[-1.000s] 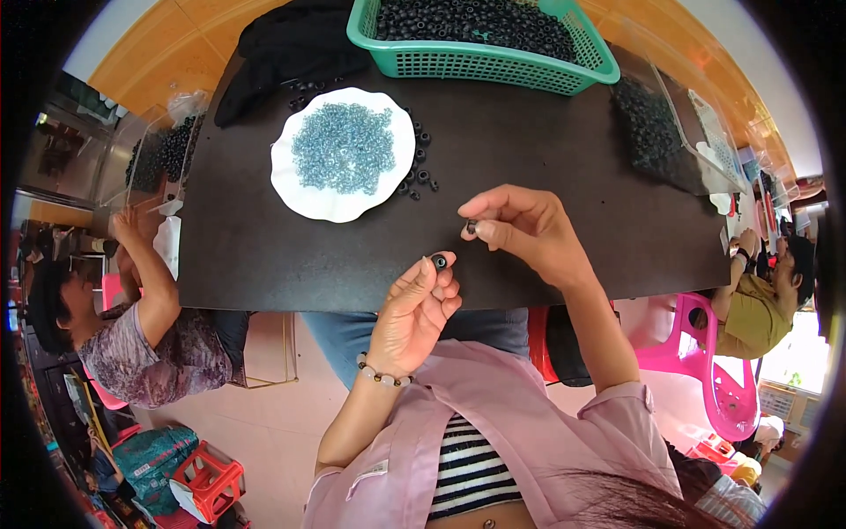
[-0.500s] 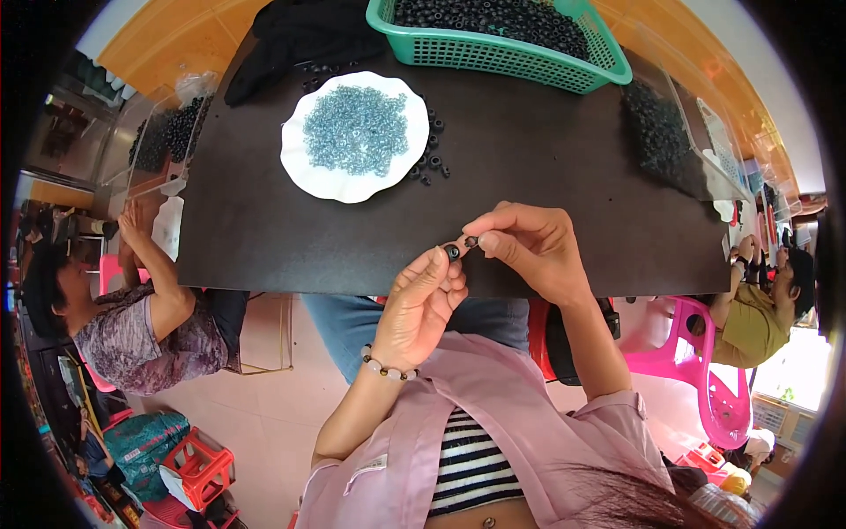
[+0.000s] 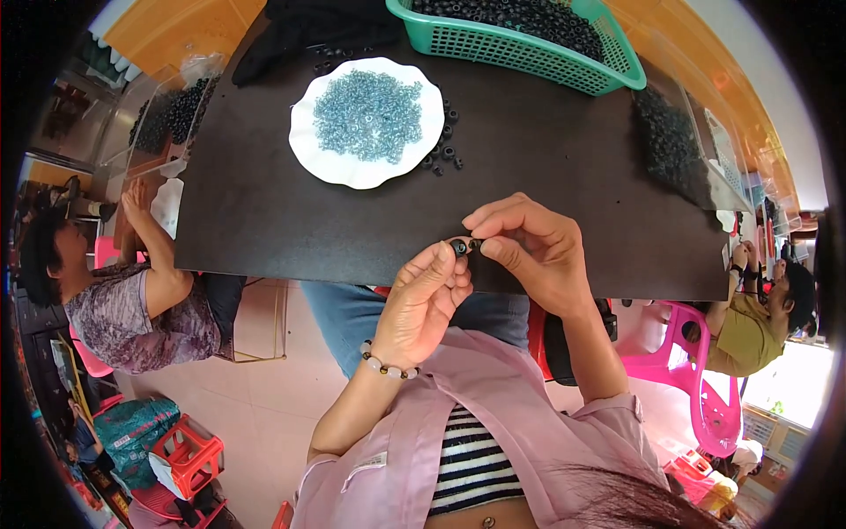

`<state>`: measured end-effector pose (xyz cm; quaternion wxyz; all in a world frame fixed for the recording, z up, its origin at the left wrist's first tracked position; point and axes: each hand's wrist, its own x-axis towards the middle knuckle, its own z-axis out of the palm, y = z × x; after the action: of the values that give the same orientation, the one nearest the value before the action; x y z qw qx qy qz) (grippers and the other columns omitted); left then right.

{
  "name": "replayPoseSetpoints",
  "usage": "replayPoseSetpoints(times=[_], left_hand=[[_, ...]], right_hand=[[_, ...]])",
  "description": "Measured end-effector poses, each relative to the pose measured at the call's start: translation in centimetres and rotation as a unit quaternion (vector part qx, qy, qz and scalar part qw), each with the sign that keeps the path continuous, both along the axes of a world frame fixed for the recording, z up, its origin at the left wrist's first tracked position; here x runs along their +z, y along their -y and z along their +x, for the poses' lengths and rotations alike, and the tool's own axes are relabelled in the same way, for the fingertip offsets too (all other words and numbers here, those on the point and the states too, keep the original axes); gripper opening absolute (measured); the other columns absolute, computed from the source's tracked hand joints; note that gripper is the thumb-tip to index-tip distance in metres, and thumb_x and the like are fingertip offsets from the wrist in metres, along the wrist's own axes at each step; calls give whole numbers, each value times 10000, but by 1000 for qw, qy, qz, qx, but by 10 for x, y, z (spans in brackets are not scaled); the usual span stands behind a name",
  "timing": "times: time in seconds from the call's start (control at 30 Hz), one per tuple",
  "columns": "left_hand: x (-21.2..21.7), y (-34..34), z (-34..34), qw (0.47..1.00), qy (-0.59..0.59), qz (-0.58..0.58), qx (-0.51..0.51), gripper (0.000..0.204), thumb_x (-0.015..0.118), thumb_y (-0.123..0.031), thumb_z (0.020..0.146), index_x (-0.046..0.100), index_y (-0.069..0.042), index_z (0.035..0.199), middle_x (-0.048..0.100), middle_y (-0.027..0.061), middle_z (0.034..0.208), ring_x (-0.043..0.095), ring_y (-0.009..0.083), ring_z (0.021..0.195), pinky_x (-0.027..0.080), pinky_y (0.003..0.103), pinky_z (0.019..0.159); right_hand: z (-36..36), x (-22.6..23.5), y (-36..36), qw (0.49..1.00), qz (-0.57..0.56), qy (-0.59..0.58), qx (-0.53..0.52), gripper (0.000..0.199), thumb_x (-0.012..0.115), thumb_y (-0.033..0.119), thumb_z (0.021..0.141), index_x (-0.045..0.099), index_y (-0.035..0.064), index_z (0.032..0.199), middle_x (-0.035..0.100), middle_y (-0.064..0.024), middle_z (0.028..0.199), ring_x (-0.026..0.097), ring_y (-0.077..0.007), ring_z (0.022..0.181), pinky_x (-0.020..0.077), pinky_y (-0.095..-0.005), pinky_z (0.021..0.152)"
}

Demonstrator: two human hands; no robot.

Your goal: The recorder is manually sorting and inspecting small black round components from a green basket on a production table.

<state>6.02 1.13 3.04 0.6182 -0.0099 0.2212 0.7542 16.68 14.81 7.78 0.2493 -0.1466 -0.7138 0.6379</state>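
Over the table's front edge, my left hand [image 3: 421, 304] pinches a small, round, black part [image 3: 459, 248] with a hole in it between thumb and fingertips. Thumb and index finger of my right hand [image 3: 539, 256] close on a tiny dark piece [image 3: 476, 244] right beside it; its kind is too small to make out. Beyond my hands lies a white scalloped plate [image 3: 300, 132] with a heap of tiny clear bluish pieces [image 3: 368, 115]. Several loose black parts [image 3: 448, 153] like the held one lie along the plate's right side.
A green basket [image 3: 520, 62] full of black parts stands at the back of the dark table [image 3: 564, 185]. Black cloth [image 3: 300, 35] lies back left. Clear bins of black parts flank the table, and a person [image 3: 145, 291] sits on the left, another [image 3: 767, 309] on the right.
The view has shifted slightly, so plate and basket appear higher and farther right. The black part has turned a little between my left fingers, and the right hand's piece is close against it.
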Motion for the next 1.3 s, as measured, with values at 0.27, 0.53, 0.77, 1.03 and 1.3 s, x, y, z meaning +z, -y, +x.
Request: replayPoseSetpoints(times=[0.27,0.53,0.77,1.03,1.3], left_hand=[[0,0,1,1000,-7,-1,-4,199,609,-233,942,651,-50,1008,612,-14,837,554,73,768,474,224,726],[1,-1,3,1000,-17,-13,-2,198,614,-253,937,652,-63,981,604,-25,827,540,63,756,461,215,714],[8,-1,6,1000,-7,-22,16,200,615,-262,935,659,-67,952,611,-21,812,545,63,746,456,222,698],[8,-2,6,1000,-17,-15,14,203,630,-255,924,670,-57,948,629,-10,798,550,65,727,457,220,693],[7,1,2,994,-105,-22,18,224,642,-239,915,675,-29,986,640,4,819,558,73,736,466,220,698]], right_hand=[[0,-2,-1,1000,30,6,8,114,666,4,847,679,7,960,637,-103,1053,615,-95,847,508,-231,745],[-2,-4,-2,999,44,20,13,99,673,11,844,673,5,943,648,-88,1017,614,-95,817,510,-233,726],[0,-2,-2,999,-23,25,20,102,681,17,846,669,-2,946,648,-92,996,615,-122,864,504,-256,776],[4,6,-5,998,29,45,15,116,693,22,839,667,-11,947,649,-103,992,607,-140,897,496,-270,812],[5,17,-7,996,75,43,20,85,711,24,812,679,-3,885,679,-84,911,590,-139,841,481,-260,759]])
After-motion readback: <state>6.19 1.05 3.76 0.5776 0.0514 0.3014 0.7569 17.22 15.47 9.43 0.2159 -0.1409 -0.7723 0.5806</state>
